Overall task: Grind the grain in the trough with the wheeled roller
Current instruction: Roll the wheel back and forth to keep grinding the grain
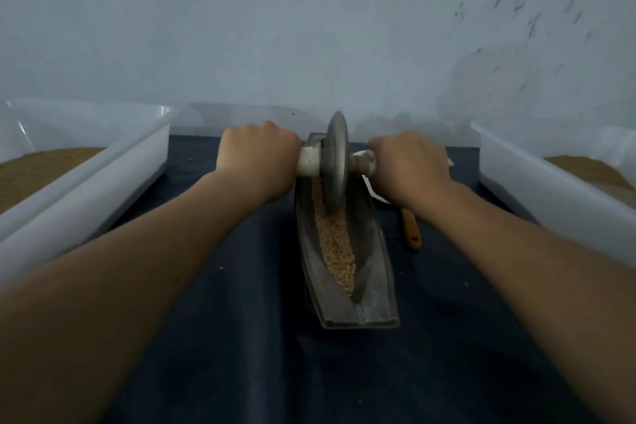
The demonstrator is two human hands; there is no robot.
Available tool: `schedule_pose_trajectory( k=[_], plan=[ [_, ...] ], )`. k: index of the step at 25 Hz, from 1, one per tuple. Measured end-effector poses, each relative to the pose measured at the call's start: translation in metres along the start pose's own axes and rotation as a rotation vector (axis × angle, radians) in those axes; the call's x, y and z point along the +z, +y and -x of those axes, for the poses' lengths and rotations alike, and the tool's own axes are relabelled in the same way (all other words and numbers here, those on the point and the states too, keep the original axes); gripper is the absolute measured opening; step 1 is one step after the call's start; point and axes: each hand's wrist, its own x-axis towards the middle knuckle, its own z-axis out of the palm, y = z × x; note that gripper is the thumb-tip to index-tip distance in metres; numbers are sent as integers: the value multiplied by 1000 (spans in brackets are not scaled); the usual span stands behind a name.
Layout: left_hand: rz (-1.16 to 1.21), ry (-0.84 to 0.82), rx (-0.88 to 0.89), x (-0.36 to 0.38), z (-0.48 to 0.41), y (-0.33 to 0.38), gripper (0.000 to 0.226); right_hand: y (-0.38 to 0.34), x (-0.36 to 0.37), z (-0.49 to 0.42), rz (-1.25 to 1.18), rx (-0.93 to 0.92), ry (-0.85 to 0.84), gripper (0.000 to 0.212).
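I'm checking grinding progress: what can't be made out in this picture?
Head view:
Far end of the trough: hidden behind the wheel.
Roller handle ends: wrapped inside the left hand and right hand.
Wooden stick beside the trough: upper part hidden under the right wrist.
Left bin and right bin: cut off by the side edges.

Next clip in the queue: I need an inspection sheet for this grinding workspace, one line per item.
Surface: dark blue cloth covers the table.
Job's things: grey metal boat-shaped trough lies lengthwise on the cloth, with tan grain along its groove. The grey metal disc roller stands upright in the trough's far half.
Clutter: brown wooden handle lies right of the trough, and there are loose specks on the cloth.
Hands: left hand and right hand each grip one of the roller's white-wrapped handles.
Cables: nothing seen.
Surroundings: left white plastic bin and right white plastic bin both hold brown powder. The pale wall behind has dark marks at upper right.
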Motion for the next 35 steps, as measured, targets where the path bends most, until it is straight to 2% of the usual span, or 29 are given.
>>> schedule_pose_trajectory(
  k=[2,3,5,7,8,9,11,13,15,17,19,21,25,28,29,31,32,35],
  plan=[
    [-14,13,41,-6,16,-1,3,3,-4,20,19,-12,45,17],
    [-28,48,67,-7,29,-2,7,7,-5,35,30,-49,90,26],
    [-51,169,155,-13,56,-9,32,12,-15,65,47,-134,180,35],
    [-52,270,209,-26,70,-15,50,19,-23,83,-6,-182,200,30],
    [-57,294,209,-29,69,-14,52,21,-24,87,-28,-172,185,26],
    [-76,272,196,-27,65,-12,48,22,-21,87,-19,-138,158,26],
    [-129,180,156,-13,49,-6,27,17,-10,71,48,-77,119,30],
    [-91,110,105,4,21,-3,5,8,-2,39,43,-41,113,19],
    [-17,27,60,10,3,-5,8,-1,-1,14,41,-29,81,7],
    [11,31,49,11,5,-7,9,-3,-4,11,52,-41,86,9],
    [2,90,90,7,25,-10,11,3,-9,31,64,-81,119,23],
    [-14,177,191,-2,48,-17,24,10,-18,59,90,-129,165,32],
    [-21,322,314,-18,69,-32,22,23,-34,94,46,-199,152,34],
    [-29,235,203,1,53,-22,23,18,-27,73,115,-163,160,37],
    [-10,199,140,11,44,-17,22,12,-22,57,136,-155,175,32],
    [41,163,15,24,25,-9,18,1,-16,21,118,-92,86,11],
    [56,156,-18,26,19,-7,16,-2,-15,8,112,-62,40,12],
    [53,158,7,21,24,-9,19,-1,-16,16,96,-63,44,10]
  ],
)
